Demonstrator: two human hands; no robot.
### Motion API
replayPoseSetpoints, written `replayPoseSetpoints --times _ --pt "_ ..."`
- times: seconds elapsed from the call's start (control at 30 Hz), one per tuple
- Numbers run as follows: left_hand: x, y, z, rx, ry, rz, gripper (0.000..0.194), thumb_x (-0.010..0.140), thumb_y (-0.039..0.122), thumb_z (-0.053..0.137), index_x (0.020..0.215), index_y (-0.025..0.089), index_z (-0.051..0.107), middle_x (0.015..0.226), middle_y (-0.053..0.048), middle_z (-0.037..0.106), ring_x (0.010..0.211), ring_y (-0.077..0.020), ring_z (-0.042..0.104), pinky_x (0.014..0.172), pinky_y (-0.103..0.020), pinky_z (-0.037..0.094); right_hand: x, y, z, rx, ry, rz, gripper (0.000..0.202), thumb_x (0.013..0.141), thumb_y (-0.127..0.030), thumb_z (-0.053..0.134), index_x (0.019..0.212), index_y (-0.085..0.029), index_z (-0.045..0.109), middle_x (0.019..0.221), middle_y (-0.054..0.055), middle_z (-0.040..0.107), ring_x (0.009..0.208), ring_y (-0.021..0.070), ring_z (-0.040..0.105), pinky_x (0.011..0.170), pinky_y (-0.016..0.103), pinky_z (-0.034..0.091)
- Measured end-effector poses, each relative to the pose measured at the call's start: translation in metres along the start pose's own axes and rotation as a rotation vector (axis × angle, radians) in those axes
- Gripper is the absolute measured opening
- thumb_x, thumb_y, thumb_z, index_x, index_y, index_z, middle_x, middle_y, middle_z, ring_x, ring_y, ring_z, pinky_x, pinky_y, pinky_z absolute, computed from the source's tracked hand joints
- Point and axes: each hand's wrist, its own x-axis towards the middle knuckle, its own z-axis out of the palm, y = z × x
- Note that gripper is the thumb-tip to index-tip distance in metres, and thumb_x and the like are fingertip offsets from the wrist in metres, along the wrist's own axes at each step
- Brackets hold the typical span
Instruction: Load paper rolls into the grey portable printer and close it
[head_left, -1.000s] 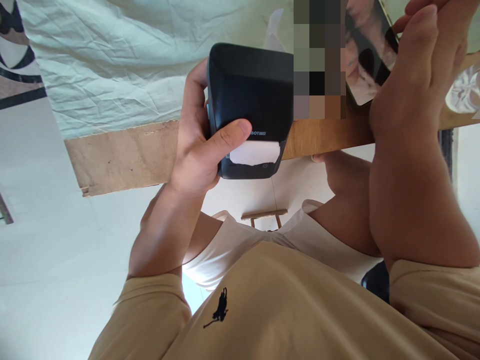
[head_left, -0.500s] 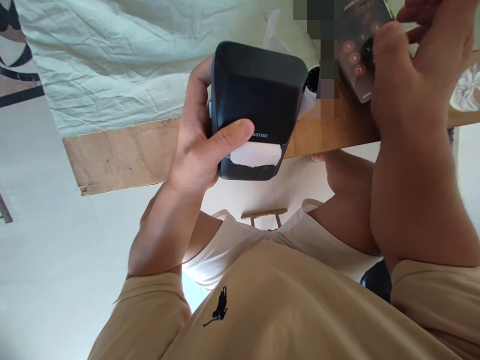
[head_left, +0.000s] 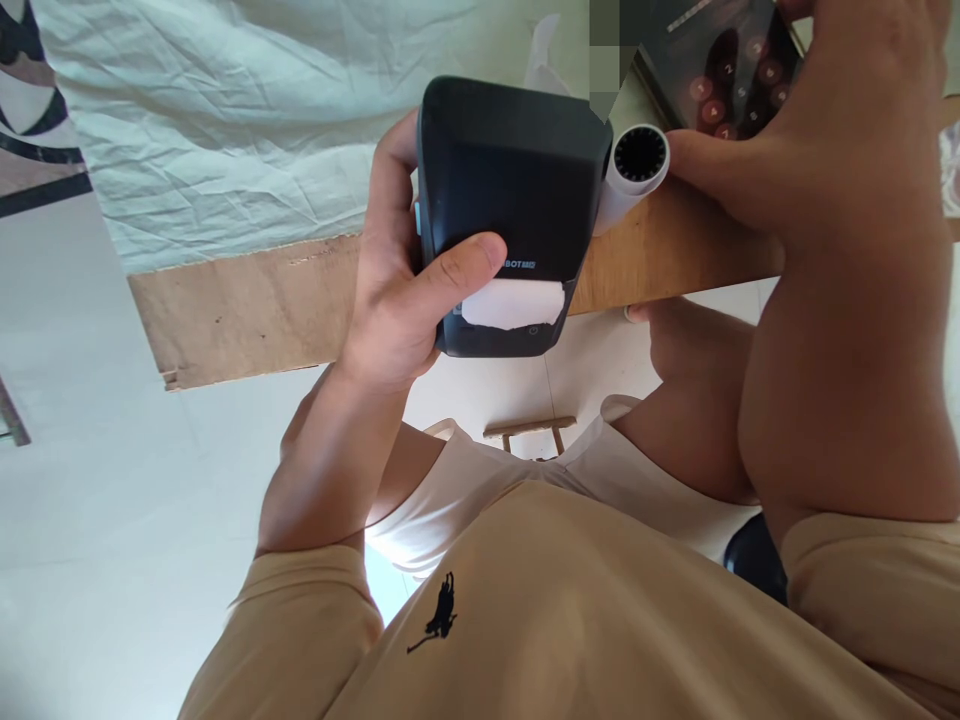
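My left hand [head_left: 405, 290] grips a black handheld label printer [head_left: 517, 190], its thumb lying across the front. White paper [head_left: 514, 304] shows at the printer's lower slot. At the upper right, my right hand [head_left: 832, 130] holds a dark phone [head_left: 720, 70] with a number keypad lit on its screen. The right thumb stretches left along the phone's lower edge, and most of the other fingers are hidden or out of view. A white roll with a black core [head_left: 641, 155] lies between the printer and the right thumb.
A pale green cloth [head_left: 225, 130] covers much of the wooden table [head_left: 247, 320], whose bare front edge shows. A strip of white paper [head_left: 544, 60] stands behind the printer. Below are my legs and a wooden stool part [head_left: 529, 428].
The phone has tilted and shifted up and left with my right hand. My right thumb now points left, near the roll, which shows more fully. The left hand and printer have barely moved.
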Motion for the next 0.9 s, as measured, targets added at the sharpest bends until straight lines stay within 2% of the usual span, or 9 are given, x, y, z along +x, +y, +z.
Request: replayPoseSetpoints --times 0.07,0.13,0.2,0.37,0.5,0.67,0.8,0.87,0.9 --pt "0.001 0.001 -0.001 -0.007 0.032 0.015 0.046 0.076 0.042 0.074 0.118 0.033 0.058 0.113 -0.001 0.063 0.102 -0.0216 0.058 0.088 -0.036 0.049 0.002 -0.001 0.0 0.002 -0.001 0.029 0.076 0.067 -0.029 0.074 0.137 -0.021 0.046 0.137 0.007 0.052 0.127 0.0345 0.047 0.108 0.052 0.037" --pt "0.0 0.008 0.004 0.087 0.134 -0.214 0.046 0.077 0.032 0.075 0.12 0.03 0.058 0.12 -0.002 0.06 0.111 -0.022 0.056 0.097 -0.035 0.046 0.002 -0.002 -0.001 0.001 0.004 0.04 0.074 0.066 -0.025 0.073 0.135 -0.022 0.048 0.135 0.006 0.054 0.126 0.0338 0.048 0.109 0.051 0.037" --pt "-0.001 0.016 0.011 0.041 0.124 -0.136 0.049 0.069 0.037 0.081 0.113 0.03 0.061 0.112 -0.002 0.061 0.105 -0.0229 0.058 0.09 -0.035 0.048 0.001 -0.003 -0.001 0.0 0.007 0.021 0.07 0.069 -0.024 0.07 0.136 -0.024 0.047 0.132 0.005 0.056 0.123 0.0314 0.05 0.109 0.051 0.037" --pt "-0.004 0.023 0.015 0.077 0.174 -0.263 0.048 0.075 0.03 0.078 0.118 0.032 0.057 0.123 -0.002 0.059 0.117 -0.024 0.054 0.107 -0.038 0.041 -0.006 -0.002 0.001 0.003 0.025 0.042 0.073 0.07 -0.027 0.067 0.139 -0.026 0.044 0.132 0.003 0.057 0.122 0.0313 0.049 0.107 0.051 0.039" --pt "-0.002 0.018 0.012 0.039 0.12 -0.142 0.049 0.07 0.038 0.08 0.114 0.03 0.06 0.115 -0.003 0.06 0.108 -0.0246 0.058 0.096 -0.039 0.048 -0.004 0.001 0.002 -0.004 0.084 0.12 0.071 0.074 -0.034 0.065 0.141 -0.026 0.044 0.135 0.005 0.054 0.126 0.0319 0.05 0.109 0.053 0.038" --pt "-0.004 0.026 0.017 0.074 0.151 -0.24 0.047 0.074 0.032 0.078 0.116 0.031 0.057 0.121 -0.002 0.059 0.113 -0.0243 0.056 0.101 -0.039 0.044 0.001 0.007 0.003 -0.054 0.137 0.25 0.071 0.072 -0.019 0.064 0.141 -0.023 0.045 0.144 0.004 0.048 0.135 0.0319 0.045 0.115 0.052 0.032" --pt "-0.003 0.02 0.013 0.023 0.127 -0.213 0.044 0.074 0.03 0.078 0.114 0.032 0.061 0.117 -0.001 0.06 0.112 -0.0245 0.056 0.098 -0.038 0.047 -0.004 0.017 0.015 0.131 0.329 -0.115 0.047 0.084 -0.03 0.056 0.129 -0.014 0.056 0.132 0.008 0.056 0.129 0.0282 0.051 0.11 0.044 0.037" --pt "0.001 0.006 0.004 0.012 0.142 -0.206 0.042 0.077 0.027 0.075 0.116 0.033 0.059 0.118 -0.001 0.062 0.111 -0.023 0.057 0.098 -0.038 0.047 -0.011 0.015 0.023 0.36 0.459 -0.302 0.037 0.09 -0.039 0.051 0.116 -0.017 0.064 0.117 0.004 0.062 0.111 0.0222 0.061 0.091 0.038 0.044" --pt "0.002 -0.002 0.0 -0.008 0.108 -0.133 0.045 0.073 0.032 0.079 0.114 0.034 0.061 0.114 -0.001 0.064 0.105 -0.0233 0.06 0.093 -0.038 0.05 -0.016 0.011 0.026 0.465 0.512 -0.395 0.032 0.091 -0.04 0.05 0.107 -0.019 0.067 0.105 0.003 0.064 0.094 0.0172 0.063 0.077 0.035 0.043"
